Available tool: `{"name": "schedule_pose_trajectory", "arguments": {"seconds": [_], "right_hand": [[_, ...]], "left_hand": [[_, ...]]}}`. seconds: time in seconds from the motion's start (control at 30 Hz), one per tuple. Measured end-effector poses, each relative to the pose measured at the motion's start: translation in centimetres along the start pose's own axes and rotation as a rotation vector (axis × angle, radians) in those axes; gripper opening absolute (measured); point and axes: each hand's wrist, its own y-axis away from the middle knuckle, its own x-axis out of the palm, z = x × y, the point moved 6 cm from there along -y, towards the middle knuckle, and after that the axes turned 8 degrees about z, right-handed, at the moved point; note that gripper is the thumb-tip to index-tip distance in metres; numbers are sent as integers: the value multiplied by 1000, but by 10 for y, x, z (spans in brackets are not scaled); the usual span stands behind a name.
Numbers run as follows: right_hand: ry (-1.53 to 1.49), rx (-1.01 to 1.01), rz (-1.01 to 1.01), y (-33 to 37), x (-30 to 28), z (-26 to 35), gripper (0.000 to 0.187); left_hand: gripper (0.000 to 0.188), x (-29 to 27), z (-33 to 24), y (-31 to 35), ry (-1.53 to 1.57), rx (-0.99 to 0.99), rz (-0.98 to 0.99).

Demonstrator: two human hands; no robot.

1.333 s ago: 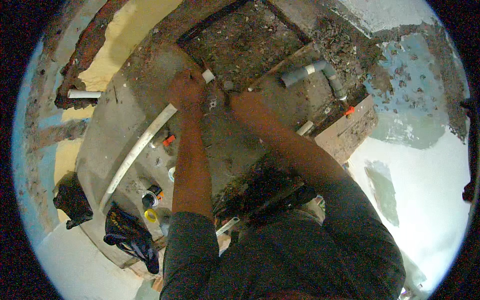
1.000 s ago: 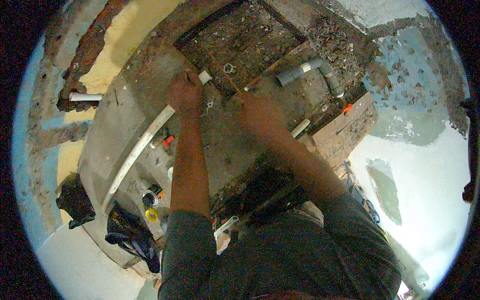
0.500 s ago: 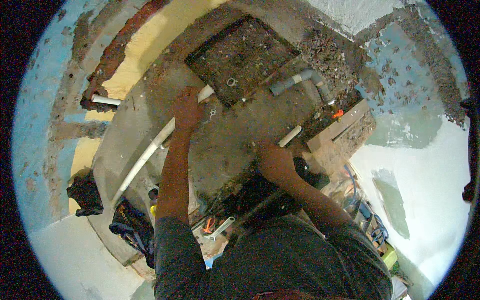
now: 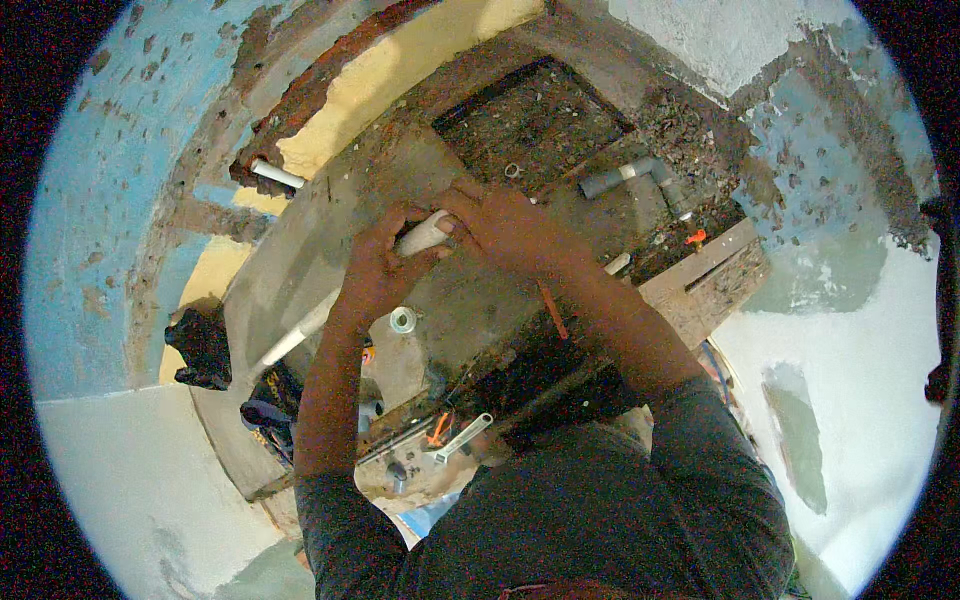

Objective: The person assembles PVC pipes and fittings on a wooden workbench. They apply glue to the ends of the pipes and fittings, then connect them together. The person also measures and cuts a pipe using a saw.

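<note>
A long white pipe (image 4: 302,328) runs slantwise over the grey slab, passing behind my left forearm. My left hand (image 4: 390,262) is closed around it near its upper end, thumb and fingers on either side. My right hand (image 4: 492,228) meets that end from the right, its fingers curled against the pipe's tip. What exactly the right fingertips pinch is partly hidden. A thin orange-red strip (image 4: 552,308) shows below my right forearm; whether it is held or lying there I cannot tell. A white ring-shaped roll (image 4: 403,320) sits beside my left forearm.
Beyond my hands is a square recess (image 4: 535,115) of dirt and rubble. Right of it lie a grey elbow pipe (image 4: 625,176) and an orange valve handle (image 4: 696,238). An adjustable wrench (image 4: 465,437) rests near my body. A white pipe stub (image 4: 277,173) juts from the broken wall.
My right hand has moved up and left to the pipe's end. The left hand has shifted its grip there. The view has turned slightly, and the white roll and orange strip now show.
</note>
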Motion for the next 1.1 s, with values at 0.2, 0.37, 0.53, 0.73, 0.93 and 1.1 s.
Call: {"name": "schedule_pose_trajectory", "arguments": {"seconds": [0.2, 0.37, 0.53, 0.73, 0.93, 1.1], "right_hand": [[-13, 257, -119, 16, 25, 6, 34], [120, 420, 150, 39, 71, -5, 33], [-245, 258, -156, 58, 25, 38, 33], [-397, 435, -173, 47, -24, 64, 45], [-268, 336, -291, 52, 5, 54, 48], [-332, 191, -434, 67, 25, 59, 47]], "left_hand": [[39, 2, -12, 25, -258, 105, -344], [39, -13, -19, 33, -202, 132, -616], [41, -10, -37, 44, -298, 200, -594], [45, -2, -43, 58, -236, 132, -520], [45, -5, -47, 67, -187, 147, -387], [42, -18, -49, 77, 17, 60, -194]]}}
